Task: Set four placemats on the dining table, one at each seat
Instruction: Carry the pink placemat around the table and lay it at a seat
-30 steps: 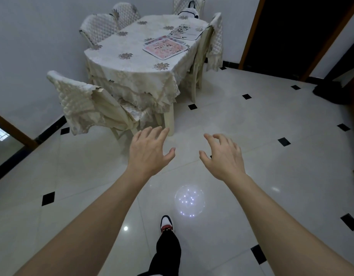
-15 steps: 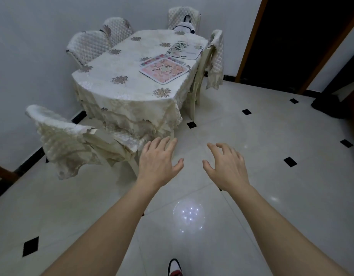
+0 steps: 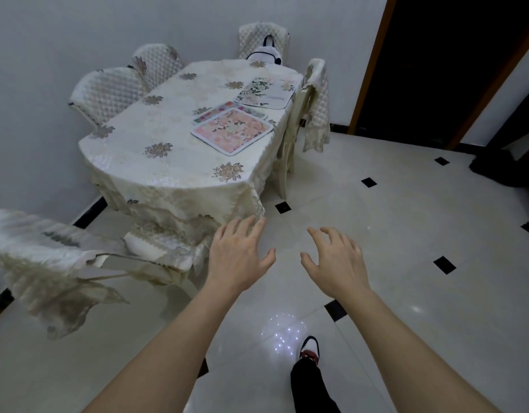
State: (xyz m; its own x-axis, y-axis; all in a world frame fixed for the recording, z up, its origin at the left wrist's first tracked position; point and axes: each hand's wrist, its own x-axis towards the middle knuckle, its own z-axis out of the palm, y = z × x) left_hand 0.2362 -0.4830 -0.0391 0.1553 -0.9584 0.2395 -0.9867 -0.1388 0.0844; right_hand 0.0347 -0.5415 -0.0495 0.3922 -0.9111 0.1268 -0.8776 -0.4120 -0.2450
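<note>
Tiled floor [image 3: 406, 234], dining table [image 3: 167, 162] ahead w/ pink placemat [image 3: 232, 131] atop another, pale placemat [image 3: 266, 92] just beyond. Your left hand [image 3: 237, 257] & right hand [image 3: 336, 263] hover over the floor, fingers spread, holding nothing.

We see glossy white tiled floor [image 3: 406, 234] with black diamond insets, dark doorway [image 3: 436, 55] in wooden frame, black-and-white bag [image 3: 264, 52] on far quilted chair [image 3: 251, 32], red-white sneaker [image 3: 310, 348].
</note>
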